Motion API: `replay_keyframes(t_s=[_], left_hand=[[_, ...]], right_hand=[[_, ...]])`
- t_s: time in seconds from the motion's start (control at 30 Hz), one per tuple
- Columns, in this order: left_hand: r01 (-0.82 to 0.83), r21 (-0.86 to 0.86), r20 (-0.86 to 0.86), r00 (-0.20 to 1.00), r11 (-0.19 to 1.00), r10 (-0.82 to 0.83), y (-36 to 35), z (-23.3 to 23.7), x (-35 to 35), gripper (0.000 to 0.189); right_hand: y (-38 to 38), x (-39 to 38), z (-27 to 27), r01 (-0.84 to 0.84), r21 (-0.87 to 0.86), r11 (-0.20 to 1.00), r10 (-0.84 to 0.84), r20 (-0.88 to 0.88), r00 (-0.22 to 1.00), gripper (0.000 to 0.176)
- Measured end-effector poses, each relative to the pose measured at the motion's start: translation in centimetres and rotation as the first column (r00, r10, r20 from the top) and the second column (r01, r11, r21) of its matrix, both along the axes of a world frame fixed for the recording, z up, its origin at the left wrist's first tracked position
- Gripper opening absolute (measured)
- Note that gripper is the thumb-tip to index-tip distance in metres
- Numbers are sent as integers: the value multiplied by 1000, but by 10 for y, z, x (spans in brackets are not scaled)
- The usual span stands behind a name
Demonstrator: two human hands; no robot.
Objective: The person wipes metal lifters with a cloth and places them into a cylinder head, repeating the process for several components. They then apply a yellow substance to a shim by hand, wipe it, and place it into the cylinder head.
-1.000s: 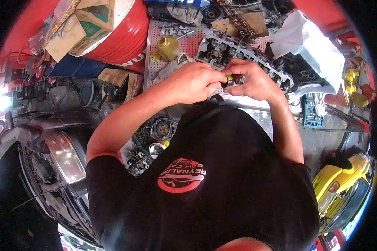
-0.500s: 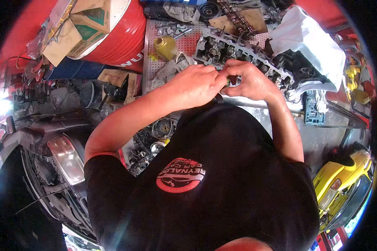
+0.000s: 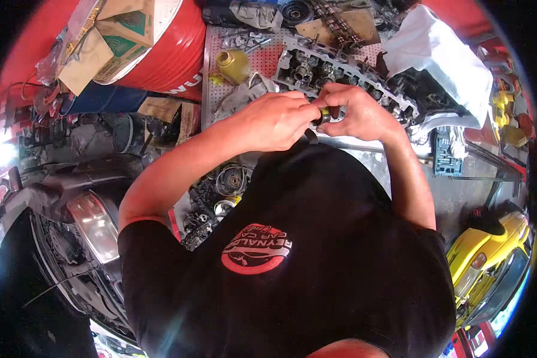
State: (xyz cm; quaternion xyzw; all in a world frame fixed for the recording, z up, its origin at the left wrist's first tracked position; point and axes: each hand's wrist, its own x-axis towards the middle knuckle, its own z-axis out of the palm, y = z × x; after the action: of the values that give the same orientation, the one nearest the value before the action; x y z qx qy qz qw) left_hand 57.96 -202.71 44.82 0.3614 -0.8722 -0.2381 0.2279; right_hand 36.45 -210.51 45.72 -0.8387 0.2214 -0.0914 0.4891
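Observation:
In front of the chest, both hands meet at the near edge of a workbench. My left hand (image 3: 277, 121) has its fingers closed at a small dark, round part (image 3: 324, 117) with a yellow-green area. My right hand (image 3: 359, 114) grips that part from the other side, its thumb below and its curled index finger above. The fingers hide much of the part. Just beyond the hands lies a metal cylinder head (image 3: 346, 77) with round openings. A crumpled grey cloth (image 3: 244, 95) rests left of it, beside a yellow-olive bottle (image 3: 234, 65).
A white cloth (image 3: 438, 53) partly covers a dark engine part at the right. Nearby is a blue-grey tool case (image 3: 447, 154). A red drum (image 3: 176, 59) bearing an open cardboard box (image 3: 122, 39) stands at the left. Car fronts flank the lower view.
The small part shows more between the hands. My left hand's fingers have shifted and flattened slightly; my right index finger and thumb stay around the part.

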Motion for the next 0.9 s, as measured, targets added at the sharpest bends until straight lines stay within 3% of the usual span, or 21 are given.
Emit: replay_keyframes(t_s=[0.23,0.33,0.53,0.63,0.9], left_hand=[[50,-41,94,995,998,-46,-3,6,-2,12],[57,-53,124,991,997,-50,-1,5,-5,14],[48,-152,216,976,987,-15,5,-3,-8,10],[65,-268,132,991,961,-30,5,-12,-9,12],[-146,-107,-286,952,983,110,17,-29,-14,17]], right_hand=[[3,1,-3,-4,-92,996,12,87,996,38],[5,0,1,-19,-58,998,20,10,1000,35],[7,1,-5,-9,-40,999,9,17,1000,35],[8,1,-4,-13,-28,1000,13,1,1000,35],[6,-11,-15,-17,285,958,-3,70,998,36]])
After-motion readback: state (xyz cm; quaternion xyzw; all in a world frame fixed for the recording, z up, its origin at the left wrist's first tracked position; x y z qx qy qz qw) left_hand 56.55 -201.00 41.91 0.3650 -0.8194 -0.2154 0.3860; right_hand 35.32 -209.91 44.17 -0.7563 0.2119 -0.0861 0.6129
